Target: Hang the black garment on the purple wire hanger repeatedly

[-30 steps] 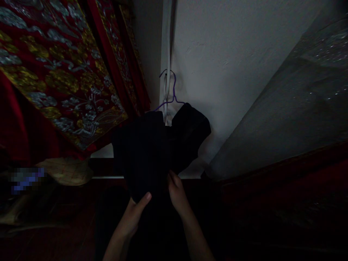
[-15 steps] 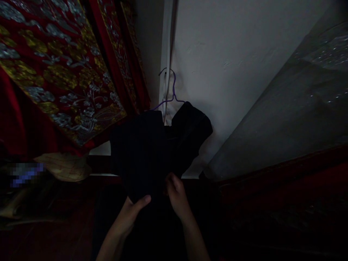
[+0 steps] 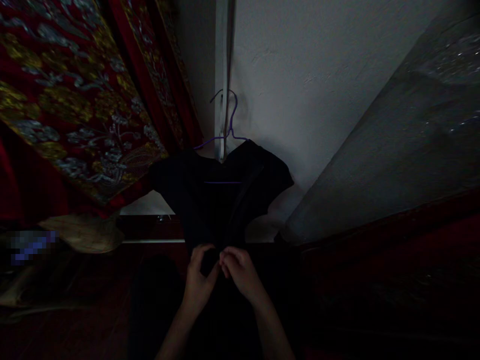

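Note:
A dark short-sleeved shirt hangs by its shoulders on a purple wire hanger. Its front is parted in a V, and the hanger's lower bar shows inside the neck opening. Where the V narrows, my left hand pinches the front edge of the shirt between thumb and fingers. Close beside it, my right hand is closed on the other front edge, fingertips almost meeting those of the left. The dark cloth below my hands blends into shadow, so any button there cannot be made out.
Red cloth with gold and silver embroidery hangs at the left. Behind the hanger are a pale upright strip and a white wall. A translucent sheet slants down on the right. A light checked cloth lies low left.
My left hand has moved right and up to the right hand, which shifted slightly left. The shirt's left side has swung aside, so the neck opening and the hanger's bar now show.

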